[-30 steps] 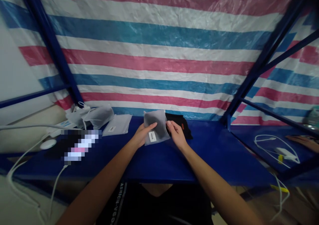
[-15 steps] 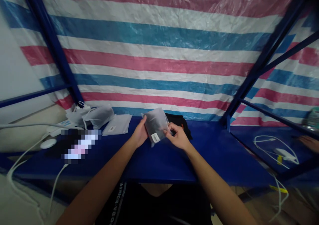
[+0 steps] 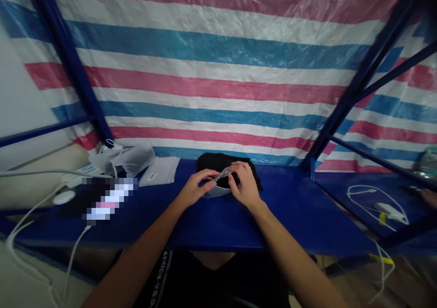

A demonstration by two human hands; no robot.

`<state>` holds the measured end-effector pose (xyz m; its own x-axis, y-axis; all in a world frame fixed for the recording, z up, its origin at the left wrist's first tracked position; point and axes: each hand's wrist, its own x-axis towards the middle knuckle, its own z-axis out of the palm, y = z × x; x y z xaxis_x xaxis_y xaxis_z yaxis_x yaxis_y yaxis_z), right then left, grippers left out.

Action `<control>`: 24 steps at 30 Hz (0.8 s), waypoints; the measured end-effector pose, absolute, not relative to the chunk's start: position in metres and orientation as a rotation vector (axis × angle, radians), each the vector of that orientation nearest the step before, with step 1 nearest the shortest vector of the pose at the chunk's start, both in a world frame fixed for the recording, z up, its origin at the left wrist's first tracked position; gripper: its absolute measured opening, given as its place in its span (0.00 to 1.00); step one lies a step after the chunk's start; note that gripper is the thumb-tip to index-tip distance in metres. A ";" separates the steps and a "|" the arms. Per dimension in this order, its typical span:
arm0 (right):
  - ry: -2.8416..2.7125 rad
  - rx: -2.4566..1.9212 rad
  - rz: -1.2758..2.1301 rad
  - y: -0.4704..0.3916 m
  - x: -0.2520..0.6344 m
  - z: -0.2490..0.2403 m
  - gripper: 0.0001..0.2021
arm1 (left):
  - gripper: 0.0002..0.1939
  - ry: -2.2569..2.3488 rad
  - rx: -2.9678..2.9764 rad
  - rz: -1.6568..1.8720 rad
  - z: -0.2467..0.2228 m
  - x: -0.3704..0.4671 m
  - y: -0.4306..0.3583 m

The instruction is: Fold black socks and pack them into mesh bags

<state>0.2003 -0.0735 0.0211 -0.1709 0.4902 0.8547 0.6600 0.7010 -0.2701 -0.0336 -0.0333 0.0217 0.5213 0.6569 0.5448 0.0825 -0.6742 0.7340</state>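
A translucent plastic bag (image 3: 217, 191) is between my hands, its mouth spread apart and something dark showing inside. My left hand (image 3: 199, 187) grips the bag's left edge between thumb and fingers. The right edge is pinched by my right hand (image 3: 244, 183). Right behind the bag, a folded black cloth item (image 3: 213, 160) lies on the blue table (image 3: 218, 230), partly covered by my hands.
Flat translucent bags (image 3: 160, 170) lie left of my hands. Farther left are crumpled bags (image 3: 136, 158), a blurred-out phone (image 3: 111, 201) with a cable and a round white object (image 3: 64, 197). At the far right, a person's hand (image 3: 428, 198) and a white charger (image 3: 391, 211).
The bag has been tipped from standing face-on to mouth toward me and pulled open. Both hands have shifted to its opening. More of the black cloth behind now shows.
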 end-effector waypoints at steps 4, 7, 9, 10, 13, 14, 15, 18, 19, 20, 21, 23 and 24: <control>-1.802 -0.901 -0.291 -0.076 0.192 0.019 0.11 | 0.22 0.543 2.357 1.077 0.017 -0.036 -0.034; -1.879 -0.872 -0.347 -0.078 0.185 0.017 0.15 | 0.17 0.577 2.369 1.044 0.009 -0.035 -0.030; -1.997 -0.838 -0.367 -0.079 0.180 0.016 0.17 | 0.17 0.609 2.396 1.018 0.004 -0.033 -0.028; -2.052 -0.820 -0.372 -0.079 0.178 0.016 0.16 | 0.17 0.626 2.410 1.010 0.002 -0.033 -0.027; -2.129 -0.771 -0.362 -0.080 0.173 0.016 0.11 | 0.19 0.642 2.449 0.994 0.001 -0.034 -0.027; -2.132 -0.758 -0.354 -0.081 0.172 0.016 0.11 | 0.18 0.633 2.462 0.997 0.002 -0.034 -0.028; -2.127 -0.753 -0.348 -0.082 0.171 0.016 0.11 | 0.17 0.620 2.475 1.009 0.003 -0.035 -0.030; -2.104 -0.764 -0.353 -0.085 0.170 0.017 0.11 | 0.15 0.604 2.508 1.048 0.007 -0.038 -0.039; -2.094 -0.780 -0.355 -0.086 0.171 0.017 0.11 | 0.16 0.619 2.513 1.054 0.009 -0.039 -0.043; -2.086 -0.804 -0.351 -0.086 0.173 0.017 0.11 | 0.17 0.639 2.516 1.052 0.010 -0.040 -0.046; -2.075 -0.834 -0.340 -0.085 0.176 0.017 0.10 | 0.18 0.663 2.512 1.043 0.010 -0.041 -0.050; -2.043 -0.901 -0.296 -0.080 0.187 0.015 0.09 | 0.20 0.712 2.481 1.038 0.011 -0.045 -0.054; -2.017 -0.934 -0.273 -0.077 0.196 0.014 0.08 | 0.21 0.741 2.453 1.047 0.011 -0.047 -0.055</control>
